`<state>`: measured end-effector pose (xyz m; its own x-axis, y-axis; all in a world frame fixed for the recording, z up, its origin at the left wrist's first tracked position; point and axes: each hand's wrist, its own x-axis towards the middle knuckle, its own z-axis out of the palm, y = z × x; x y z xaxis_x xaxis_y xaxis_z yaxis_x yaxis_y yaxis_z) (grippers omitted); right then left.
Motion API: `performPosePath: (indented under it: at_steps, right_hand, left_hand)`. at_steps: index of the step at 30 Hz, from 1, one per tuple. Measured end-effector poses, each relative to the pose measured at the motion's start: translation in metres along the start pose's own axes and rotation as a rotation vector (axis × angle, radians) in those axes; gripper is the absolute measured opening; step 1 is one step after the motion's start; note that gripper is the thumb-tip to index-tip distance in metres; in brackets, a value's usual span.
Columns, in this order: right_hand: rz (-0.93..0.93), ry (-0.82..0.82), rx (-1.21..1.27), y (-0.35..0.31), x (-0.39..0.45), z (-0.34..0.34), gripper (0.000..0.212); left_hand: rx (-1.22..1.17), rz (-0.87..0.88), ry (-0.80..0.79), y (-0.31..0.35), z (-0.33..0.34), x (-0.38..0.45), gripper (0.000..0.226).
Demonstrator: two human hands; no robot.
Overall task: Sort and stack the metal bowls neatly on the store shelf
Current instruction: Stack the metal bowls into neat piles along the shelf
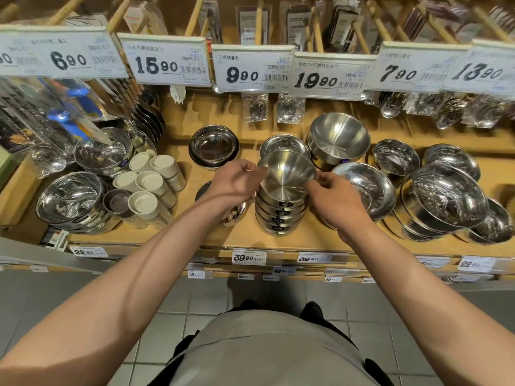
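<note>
Grey tiled floor (172, 307) nearest, then wooden shelf (195, 235) with white price tags (249, 257) along front edge. Mid-shelf: stack of brushed steel bowls (280, 215), round, matte, dark labels on sides. Top bowl (287, 174) tilted on stack, pinched at rim by both hands: left hand (237, 179) fingers narrow on left rim, right hand (334, 199) fingers narrow on right rim. Shiny polished bowls (446, 196) right, more at left (69, 199). White round-lidded shakers (150, 188) left of centre. Behind: larger matte bowl (338, 137), hanging packaged spoons (257, 108), big price cards (252, 69), blurred.
</note>
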<state>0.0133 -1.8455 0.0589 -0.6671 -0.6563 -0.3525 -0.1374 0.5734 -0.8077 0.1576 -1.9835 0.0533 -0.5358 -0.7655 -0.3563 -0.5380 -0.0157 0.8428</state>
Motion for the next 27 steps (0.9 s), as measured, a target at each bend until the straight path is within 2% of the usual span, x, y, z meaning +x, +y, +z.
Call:
performPosePath:
  at_steps: [4, 8, 11, 16, 22, 25, 27]
  right_hand:
    - [0.046, -0.059, 0.008, 0.000, 0.002, 0.006, 0.033]
    - [0.021, -0.030, -0.006, 0.001, 0.003, 0.008, 0.038]
    - [0.019, -0.008, 0.008, 0.002, 0.003, 0.010, 0.047]
    - [0.021, -0.004, 0.024, 0.008, 0.005, 0.010, 0.039]
    - [0.039, -0.023, 0.055, 0.011, 0.006, 0.009, 0.036]
    - [0.061, -0.019, 0.085, 0.010, 0.004, 0.009, 0.035]
    - [0.070, -0.020, 0.096, 0.008, 0.005, 0.010, 0.037]
  left_hand:
    - [-0.037, -0.023, -0.039, 0.003, 0.002, 0.001, 0.032]
    - [-0.047, -0.022, -0.028, 0.005, 0.003, -0.001, 0.026]
    - [-0.040, -0.010, -0.011, 0.006, 0.002, -0.001, 0.031]
    - [-0.043, -0.004, -0.026, 0.007, 0.002, 0.000, 0.027]
    - [-0.104, -0.035, -0.082, -0.004, 0.002, 0.006, 0.034]
    - [-0.103, -0.109, -0.116, -0.007, 0.002, 0.010, 0.054]
    - [-0.135, -0.118, -0.120, -0.006, 0.003, 0.011, 0.052]
